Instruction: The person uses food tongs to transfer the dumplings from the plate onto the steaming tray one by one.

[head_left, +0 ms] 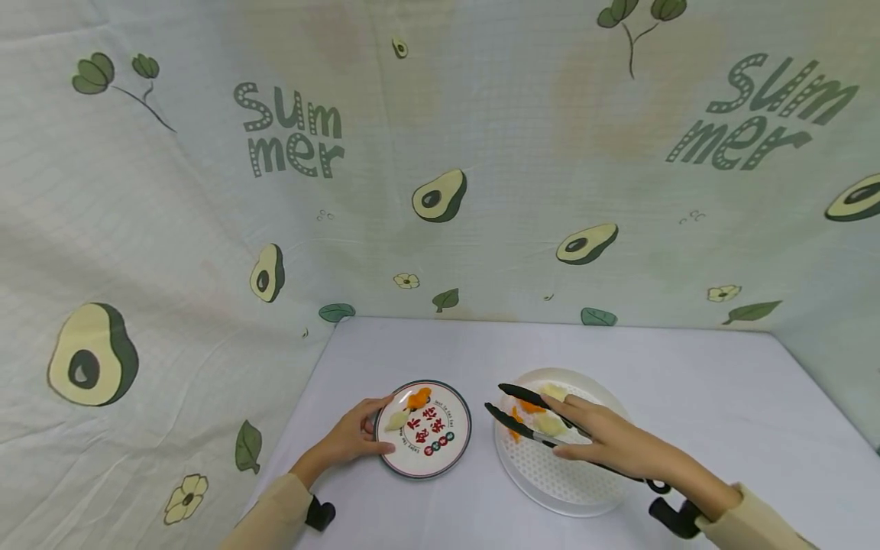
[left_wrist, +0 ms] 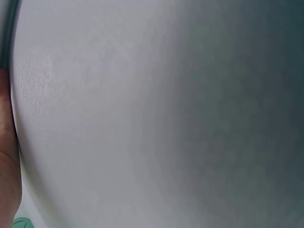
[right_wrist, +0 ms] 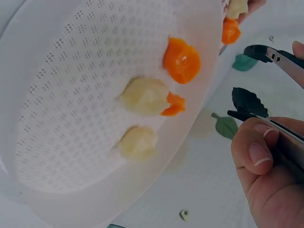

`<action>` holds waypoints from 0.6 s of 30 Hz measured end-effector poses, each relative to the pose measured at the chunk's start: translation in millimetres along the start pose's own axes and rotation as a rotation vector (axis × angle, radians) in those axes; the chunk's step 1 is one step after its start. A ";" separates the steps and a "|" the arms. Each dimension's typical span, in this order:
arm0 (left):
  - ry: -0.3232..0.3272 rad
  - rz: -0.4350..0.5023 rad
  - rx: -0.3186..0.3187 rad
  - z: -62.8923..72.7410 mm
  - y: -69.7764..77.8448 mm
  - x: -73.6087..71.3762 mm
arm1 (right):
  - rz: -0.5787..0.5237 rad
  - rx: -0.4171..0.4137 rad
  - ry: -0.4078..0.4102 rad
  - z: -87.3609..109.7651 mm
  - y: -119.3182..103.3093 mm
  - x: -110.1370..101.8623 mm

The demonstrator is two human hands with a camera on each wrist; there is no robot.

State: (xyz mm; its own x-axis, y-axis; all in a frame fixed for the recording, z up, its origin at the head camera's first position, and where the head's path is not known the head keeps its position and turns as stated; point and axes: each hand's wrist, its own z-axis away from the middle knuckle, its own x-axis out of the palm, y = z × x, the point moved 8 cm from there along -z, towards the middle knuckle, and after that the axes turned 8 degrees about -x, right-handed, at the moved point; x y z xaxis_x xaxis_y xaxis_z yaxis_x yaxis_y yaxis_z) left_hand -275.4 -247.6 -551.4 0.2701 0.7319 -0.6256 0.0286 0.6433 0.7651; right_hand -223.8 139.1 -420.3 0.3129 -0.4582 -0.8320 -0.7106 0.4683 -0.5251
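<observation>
My left hand grips the left rim of a round white plate with red characters and a dark edge, thumb and fingers at the rim. On that plate lie an orange dumpling-like piece and a pale one. In my right hand is a pair of black-tipped tongs, tips spread with nothing between them. The tongs reach over a white perforated strainer basket. Inside it, the right wrist view shows pale pieces and orange pieces.
Both dishes stand on a white-covered table, the plate left of the basket. A printed cloth with avocados hangs behind and beside the table. The left wrist view mostly shows the pale tabletop.
</observation>
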 end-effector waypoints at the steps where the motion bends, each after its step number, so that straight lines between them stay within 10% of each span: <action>1: -0.004 -0.002 0.002 0.1 -0.1 -0.1 | -0.011 -0.021 -0.006 -5.0 -1.5 0.6; 18: 0.007 -0.018 -0.001 1.3 0.2 -1.1 | -0.038 -0.150 -0.188 -78.5 3.2 26.7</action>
State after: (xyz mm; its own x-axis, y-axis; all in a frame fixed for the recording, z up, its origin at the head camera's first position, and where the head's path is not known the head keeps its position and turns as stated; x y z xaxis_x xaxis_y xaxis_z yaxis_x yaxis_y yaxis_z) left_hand -274.4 -248.6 -550.4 0.2626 0.7217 -0.6404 0.0324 0.6568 0.7534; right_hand -267.2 69.1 -430.2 0.4429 -0.3176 -0.8384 -0.7776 0.3295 -0.5356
